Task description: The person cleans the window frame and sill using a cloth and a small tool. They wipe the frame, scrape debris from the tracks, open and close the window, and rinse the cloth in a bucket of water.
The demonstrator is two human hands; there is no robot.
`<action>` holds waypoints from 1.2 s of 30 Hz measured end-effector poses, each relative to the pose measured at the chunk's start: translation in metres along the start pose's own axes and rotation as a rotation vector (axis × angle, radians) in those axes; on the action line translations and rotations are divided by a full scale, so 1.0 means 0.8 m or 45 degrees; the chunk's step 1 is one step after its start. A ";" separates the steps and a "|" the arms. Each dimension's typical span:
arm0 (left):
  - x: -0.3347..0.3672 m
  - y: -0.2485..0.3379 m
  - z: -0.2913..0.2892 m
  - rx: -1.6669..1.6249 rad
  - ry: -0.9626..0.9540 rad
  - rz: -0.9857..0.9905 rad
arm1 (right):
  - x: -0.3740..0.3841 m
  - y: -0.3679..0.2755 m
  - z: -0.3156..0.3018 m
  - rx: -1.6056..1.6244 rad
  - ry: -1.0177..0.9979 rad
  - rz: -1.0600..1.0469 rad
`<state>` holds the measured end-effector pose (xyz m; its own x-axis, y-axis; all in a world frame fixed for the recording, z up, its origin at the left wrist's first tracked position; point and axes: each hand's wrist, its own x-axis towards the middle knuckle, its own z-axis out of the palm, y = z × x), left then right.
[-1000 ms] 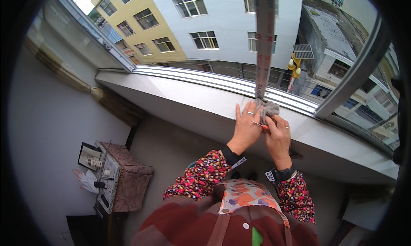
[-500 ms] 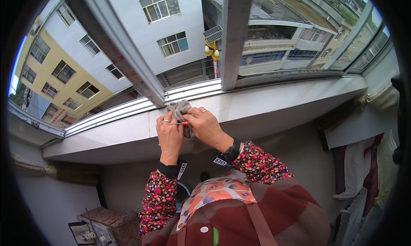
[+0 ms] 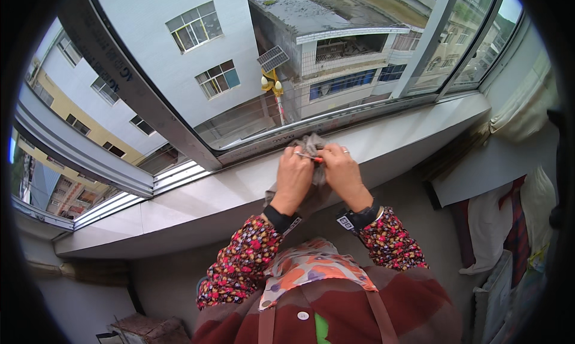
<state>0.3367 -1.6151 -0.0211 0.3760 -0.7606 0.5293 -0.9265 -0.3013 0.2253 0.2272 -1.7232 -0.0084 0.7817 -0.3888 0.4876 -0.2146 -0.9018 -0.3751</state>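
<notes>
My left hand and my right hand are close together at the foot of a sliding window. Both are closed on a crumpled grey-brown cloth, bunched against the sash's bottom rail. Part of it hangs down between my wrists. A thin tool with a metal shaft and a red part, like a small screwdriver, lies across the cloth between my fingers. Its shaft runs to my left fingers and its red part is by my right ones. The fingers hide much of the cloth.
A pale sill runs beneath the window. Left of the sash, bare metal track shows between two upright frames. Curtain fabric hangs at the right, with cloths below. A brown-covered box stands at the lower left.
Both hands have moved right along the window with the cloth and the tool, from the open track to the sash's bottom rail. The view has shifted right too.
</notes>
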 end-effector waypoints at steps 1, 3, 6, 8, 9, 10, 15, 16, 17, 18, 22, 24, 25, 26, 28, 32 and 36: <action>0.020 0.024 0.022 -0.032 0.042 0.065 | -0.009 0.027 -0.017 -0.053 0.028 0.053; 0.055 0.068 0.058 -0.137 0.052 0.153 | -0.030 0.075 -0.047 -0.180 0.131 0.101; 0.075 0.124 0.078 -0.300 -0.111 0.286 | -0.084 0.124 -0.087 -0.084 0.151 0.280; 0.062 0.142 0.069 -0.525 -0.339 0.309 | -0.122 0.141 -0.109 0.252 0.004 0.536; 0.053 0.140 0.061 -0.869 -0.599 0.395 | -0.138 0.144 -0.119 0.417 -0.148 0.828; 0.036 0.136 0.050 -1.085 -0.676 0.262 | -0.147 0.143 -0.120 0.976 -0.022 0.926; -0.030 0.082 -0.002 -1.805 -0.547 -0.558 | -0.128 0.105 -0.151 2.096 0.213 1.028; -0.038 0.078 -0.007 -1.833 -0.420 -0.467 | -0.110 0.089 -0.148 2.136 0.180 0.996; -0.047 0.070 -0.015 -1.803 -0.279 -0.372 | -0.091 0.070 -0.141 2.198 0.117 0.957; -0.059 0.071 -0.024 -1.851 -0.232 -0.356 | -0.073 0.048 -0.133 2.207 -0.070 0.846; -0.115 0.058 -0.068 -2.074 -0.264 -0.797 | -0.026 -0.060 -0.083 1.542 -0.626 0.374; -0.156 0.028 -0.104 -1.987 -0.035 -0.939 | -0.013 -0.097 -0.063 1.444 -0.479 0.201; -0.180 0.012 -0.125 -1.939 0.055 -0.981 | -0.008 -0.110 -0.054 1.468 -0.386 0.159; -0.206 -0.007 -0.149 -1.853 0.243 -1.048 | -0.003 -0.118 -0.045 1.479 -0.402 0.117; -0.261 -0.049 -0.205 -1.715 0.622 -1.133 | 0.004 -0.132 -0.020 1.477 -0.403 0.069; -0.368 -0.167 -0.332 -1.514 1.373 -1.154 | 0.004 -0.158 0.042 1.175 -0.349 0.006; -0.475 -0.336 -0.453 -1.252 1.541 -1.187 | 0.008 -0.183 0.110 0.944 -0.105 -0.044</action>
<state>0.4470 -1.0369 0.0136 0.9255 0.3662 0.0966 -0.2558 0.4162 0.8726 0.3151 -1.5769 -0.0199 0.8285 -0.3206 0.4592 0.2396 -0.5382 -0.8081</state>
